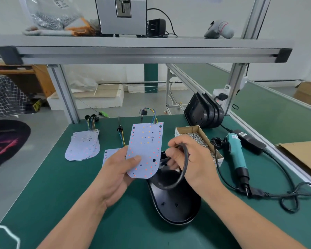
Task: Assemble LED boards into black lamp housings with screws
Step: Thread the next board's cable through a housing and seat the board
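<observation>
My left hand (115, 175) grips a white LED board (145, 148) by its rounded lower end, thumb on its face, and holds it upright above the green table. Coloured wires (153, 116) leave the board's top edge. My right hand (188, 159) pinches the board's black cable (184, 169), which loops down over a black lamp housing (174, 203) lying open side up on the table. Another LED board (110, 153) lies flat behind my left hand.
A stack of LED boards (83, 144) lies at the left. A cardboard box of screws (197, 139) sits right of my hands. Beside it lies a teal electric screwdriver (238, 155) with a black cord. Stacked black housings (203, 112) stand at the back.
</observation>
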